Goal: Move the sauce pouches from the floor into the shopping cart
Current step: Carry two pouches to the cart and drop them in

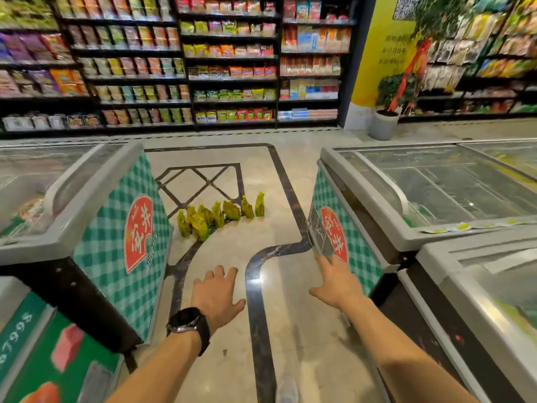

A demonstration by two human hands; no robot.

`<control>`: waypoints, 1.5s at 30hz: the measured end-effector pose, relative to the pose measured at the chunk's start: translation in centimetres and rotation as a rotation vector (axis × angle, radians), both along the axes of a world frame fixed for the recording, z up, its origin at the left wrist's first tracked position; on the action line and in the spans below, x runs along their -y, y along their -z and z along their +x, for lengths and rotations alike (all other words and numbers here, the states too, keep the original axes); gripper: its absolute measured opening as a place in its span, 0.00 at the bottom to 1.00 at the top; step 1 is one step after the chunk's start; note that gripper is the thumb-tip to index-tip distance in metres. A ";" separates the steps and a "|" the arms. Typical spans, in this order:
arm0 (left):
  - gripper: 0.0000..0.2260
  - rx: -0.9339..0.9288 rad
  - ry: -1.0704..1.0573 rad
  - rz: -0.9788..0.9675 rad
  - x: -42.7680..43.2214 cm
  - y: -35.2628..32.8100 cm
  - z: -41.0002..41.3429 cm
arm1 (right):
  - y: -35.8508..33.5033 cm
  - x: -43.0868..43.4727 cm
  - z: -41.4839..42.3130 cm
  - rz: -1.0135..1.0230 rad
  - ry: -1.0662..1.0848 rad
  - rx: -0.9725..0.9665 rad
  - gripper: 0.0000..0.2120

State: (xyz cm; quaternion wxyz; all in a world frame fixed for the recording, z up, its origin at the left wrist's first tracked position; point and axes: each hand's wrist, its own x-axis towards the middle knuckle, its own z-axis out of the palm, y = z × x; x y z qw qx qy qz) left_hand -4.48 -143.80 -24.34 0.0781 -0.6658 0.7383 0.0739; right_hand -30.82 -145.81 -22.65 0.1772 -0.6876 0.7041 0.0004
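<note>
- Pouches [220,215], yellow-green and standing upright, sit in a loose row on the floor [247,245] at the middle of the frame, in the gap between two freezers.
- Our left hand [216,295] is at lower centre with a dark watch [189,322] on the wrist; its fingers are spread apart and hold nothing.
- Our right hand [338,282] is to the right of centre, close to the checked end panel of the right freezer [436,193]; its fingers are also apart and empty. We cannot tell whether they touch the panel.
- Both hands are well short of the pouches, so we judge the step in hand to be the approach.
- To do it well, we should walk straight up the aisle, crouch low, and start with the nearest pouches at the left end of the row, which bunch together and partly overlap.
- We should grip each one near its top and lift straight up, so the neighbours do not topple.
- No cart shows in the frame; we must find it before carrying anything off.
- Writing: the left freezer [96,216] carries a red oval logo with white Chinese characters, as does the right one; we cannot read them surely.
- At lower left a green panel [58,359] shows digits, seemingly "7998", tilted and partly cut off.
- The pouch labels are too small to read.
</note>
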 end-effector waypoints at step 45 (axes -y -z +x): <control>0.29 0.038 -0.194 0.432 100.1 24.9 6.6 | 27.0 103.6 3.6 0.459 -0.169 -0.025 0.35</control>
